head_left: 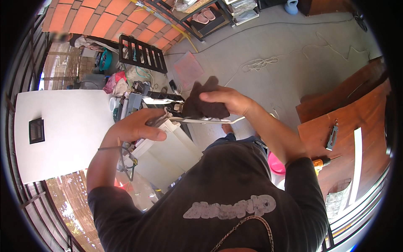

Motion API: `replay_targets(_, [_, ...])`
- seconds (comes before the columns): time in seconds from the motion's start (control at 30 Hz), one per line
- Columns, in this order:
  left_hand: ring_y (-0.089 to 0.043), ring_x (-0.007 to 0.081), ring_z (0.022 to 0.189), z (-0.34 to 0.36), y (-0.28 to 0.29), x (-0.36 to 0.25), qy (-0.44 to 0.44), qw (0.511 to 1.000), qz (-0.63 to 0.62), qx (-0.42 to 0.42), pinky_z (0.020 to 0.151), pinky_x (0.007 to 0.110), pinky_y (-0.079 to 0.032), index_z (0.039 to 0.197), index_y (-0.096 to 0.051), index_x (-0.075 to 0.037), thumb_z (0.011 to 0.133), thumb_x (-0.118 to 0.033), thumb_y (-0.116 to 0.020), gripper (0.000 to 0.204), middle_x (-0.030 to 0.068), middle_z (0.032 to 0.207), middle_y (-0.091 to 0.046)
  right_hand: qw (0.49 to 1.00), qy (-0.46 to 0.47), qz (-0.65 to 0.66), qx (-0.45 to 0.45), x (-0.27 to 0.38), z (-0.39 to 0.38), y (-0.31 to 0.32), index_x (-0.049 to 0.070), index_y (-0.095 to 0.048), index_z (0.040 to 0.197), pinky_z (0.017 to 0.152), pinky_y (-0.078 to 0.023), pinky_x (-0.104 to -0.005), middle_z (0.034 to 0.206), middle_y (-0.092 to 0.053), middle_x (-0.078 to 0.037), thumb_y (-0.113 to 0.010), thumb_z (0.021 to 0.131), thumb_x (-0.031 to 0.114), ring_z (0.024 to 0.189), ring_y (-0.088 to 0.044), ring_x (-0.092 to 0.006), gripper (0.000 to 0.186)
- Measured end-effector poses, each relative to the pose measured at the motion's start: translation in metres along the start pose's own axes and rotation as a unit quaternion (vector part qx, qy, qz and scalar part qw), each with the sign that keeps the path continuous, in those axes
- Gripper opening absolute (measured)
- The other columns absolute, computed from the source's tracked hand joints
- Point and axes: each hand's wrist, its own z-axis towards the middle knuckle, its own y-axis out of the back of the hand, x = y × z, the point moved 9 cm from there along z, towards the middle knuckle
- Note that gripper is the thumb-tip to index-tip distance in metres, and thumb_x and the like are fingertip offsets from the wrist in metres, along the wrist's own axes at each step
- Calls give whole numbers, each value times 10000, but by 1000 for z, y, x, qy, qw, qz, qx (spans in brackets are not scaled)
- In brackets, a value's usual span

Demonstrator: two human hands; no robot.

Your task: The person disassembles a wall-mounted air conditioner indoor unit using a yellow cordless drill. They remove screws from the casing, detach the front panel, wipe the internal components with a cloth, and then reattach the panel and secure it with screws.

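Cloth (205, 105), dark brown and bunched up, is squeezed in the right hand (230, 100), at the far end of a white cabinet (168, 155); the left hand (136, 126) curls near the cabinet's edge, its thumb apart from the fingers, and I cannot tell if it pinches a part there; a thin white strip (210, 121) runs across just below the cloth. The work looks partway; the cloth is up at the cabinet, and some inside parts show bare; how much is done and how much is left I cannot tell, as the hands hide the spot.

A pink bucket (276, 164) is by the right elbow; to the right, a brown wooden bench (315, 122) has an orange drill (320, 164), a dark gray hand tool (332, 136) and a long white strip on it; a big white panel (67, 138) fills the left side, so room looks tight there. Past the hands, a black slatted rack (145, 54) leans by a messy pile; a coiled white cord (257, 65) lies on the floor and could catch a foot; pink sandals (204, 16) sit farthest, near a blue jug (291, 6).
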Motion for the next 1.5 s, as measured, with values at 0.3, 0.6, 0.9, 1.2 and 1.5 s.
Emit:
replay_targets(0.3, [-664,274,1093,8,-10,-10,1,998,58,37,969,379,-510,1402,-636,94,650,-574,-894,1038,178,1157,-716,935,-90,-324,114,-12,11,5,-28,-795,1144,821,-553,-317,953,-769,-89,-876,891,577,916,-707,-196,661])
replay_targets(0.6, [-694,361,1214,6,3,-10,24,994,90,-56,1042,386,-507,1422,-615,147,734,-555,-848,1010,287,1316,-711,972,-221,-77,-9,0,-35,6,22,-752,1167,827,-574,-343,840,-736,-59,-770,1044,399,869,-706,-168,397])
replay_targets(0.9, [-713,376,1157,2,-3,-31,15,991,120,-65,1039,393,-513,1447,-607,114,706,-518,-868,1008,272,1251,-735,899,11,-437,35,-24,5,-15,63,-749,1114,789,-560,-429,903,-747,-168,-783,937,180,856,-730,-322,215])
replay_targets(1.2, [-718,362,1104,-10,-18,-30,45,987,143,-61,1010,404,-524,1424,-600,122,660,-500,-906,1032,258,1192,-738,870,-67,-483,-76,-45,0,86,91,-777,1148,703,-575,-405,901,-772,-138,-669,906,36,811,-754,-288,270])
replay_targets(1.5, [-694,290,1152,-31,-6,-23,-6,998,13,-67,1021,379,-520,1444,-572,138,648,-482,-939,1074,226,1246,-721,962,-20,-82,-258,-35,-36,159,20,-653,1351,772,-629,-367,1104,-752,-129,-696,1034,224,904,-750,-204,379])
